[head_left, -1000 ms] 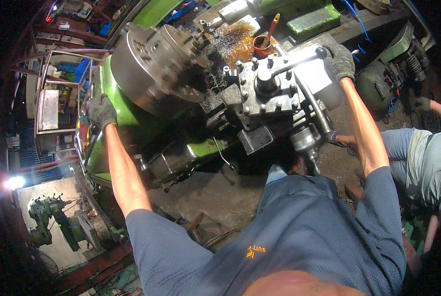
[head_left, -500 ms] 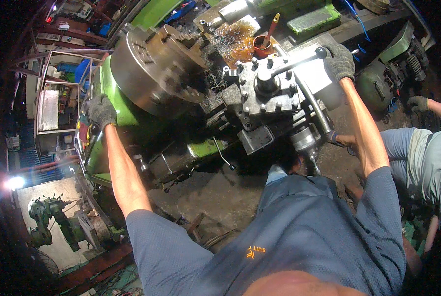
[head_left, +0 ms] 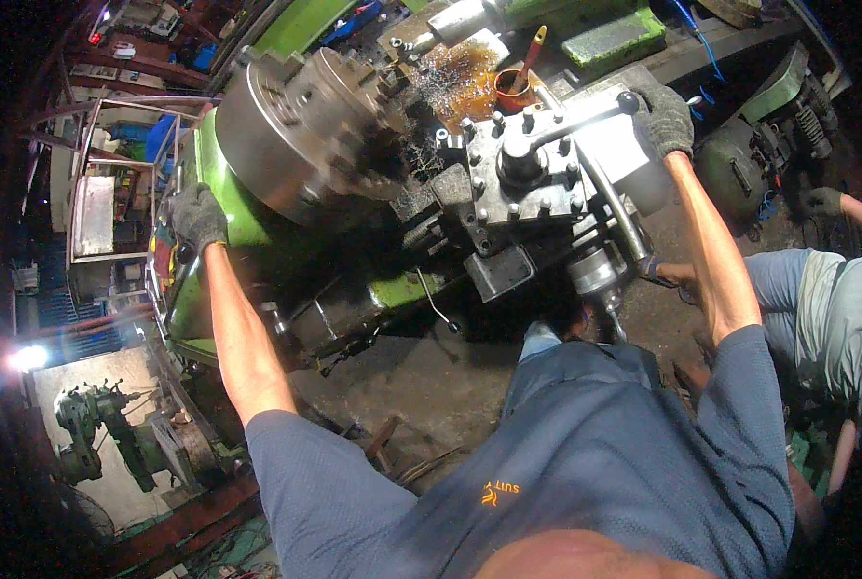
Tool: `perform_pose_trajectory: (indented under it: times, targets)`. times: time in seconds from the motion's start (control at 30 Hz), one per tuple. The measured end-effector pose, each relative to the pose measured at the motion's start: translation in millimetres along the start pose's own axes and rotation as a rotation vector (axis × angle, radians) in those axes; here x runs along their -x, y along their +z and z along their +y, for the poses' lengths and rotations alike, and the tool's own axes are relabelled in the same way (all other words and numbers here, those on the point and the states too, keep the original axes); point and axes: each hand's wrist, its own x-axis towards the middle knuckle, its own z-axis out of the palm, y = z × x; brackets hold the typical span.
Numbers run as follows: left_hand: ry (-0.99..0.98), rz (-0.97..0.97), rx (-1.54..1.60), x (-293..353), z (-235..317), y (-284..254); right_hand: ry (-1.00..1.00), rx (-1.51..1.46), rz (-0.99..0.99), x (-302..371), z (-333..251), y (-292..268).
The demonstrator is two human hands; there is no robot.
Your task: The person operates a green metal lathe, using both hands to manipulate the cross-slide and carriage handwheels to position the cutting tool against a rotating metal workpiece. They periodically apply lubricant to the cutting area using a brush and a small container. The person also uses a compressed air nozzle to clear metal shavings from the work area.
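Observation:
My gloved left hand (head_left: pixel 199 218) rests on the outer end of the lathe's green headstock (head_left: pixel 243 212), its fingers laid over the edge and partly hidden. The large steel chuck (head_left: pixel 276 135) beside it is blurred by rotation. My gloved right hand (head_left: pixel 666 120) lies at the outer end of the bright metal carriage cover (head_left: pixel 614 145), fingers loosely spread. Next to it is the black knob (head_left: pixel 628 103) of the tool post handle; I see no grip on that knob. The square tool post (head_left: pixel 522 174), ringed with bolts, stands between chuck and right hand.
A red cup (head_left: pixel 514 89) with a brush stands behind the tool post, beside metal chips (head_left: pixel 460 72) in brown oil. A bent lever (head_left: pixel 437 301) projects from the lathe's front. At right, another person (head_left: pixel 807 299) crouches close to the machine, one gloved hand showing.
The chuck has turned, its jaws and holes showing in different places. Both my hands stay where they were. The other person's gloved hand at right has shifted slightly.

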Motion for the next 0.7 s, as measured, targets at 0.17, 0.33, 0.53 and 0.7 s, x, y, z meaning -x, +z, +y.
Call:
perform_pose_trajectory:
  times: [0.17, 0.33, 0.53, 0.7]
  targets:
    - [0.025, 0.023, -0.045, -1, -2, 3, -0.020, -0.014, 0.030, 1, 5, 4]
    - [0.009, 0.010, -0.035, -2, 0, 5, -0.014, -0.012, 0.020, 1, 7, 4]
    - [0.023, 0.060, 0.036, -2, -9, 10, -0.016, -0.012, 0.014, 0, 4, 3]
    - [0.006, 0.088, 0.025, 1, -2, 10, -0.025, 0.001, 0.013, 0, 4, 2]
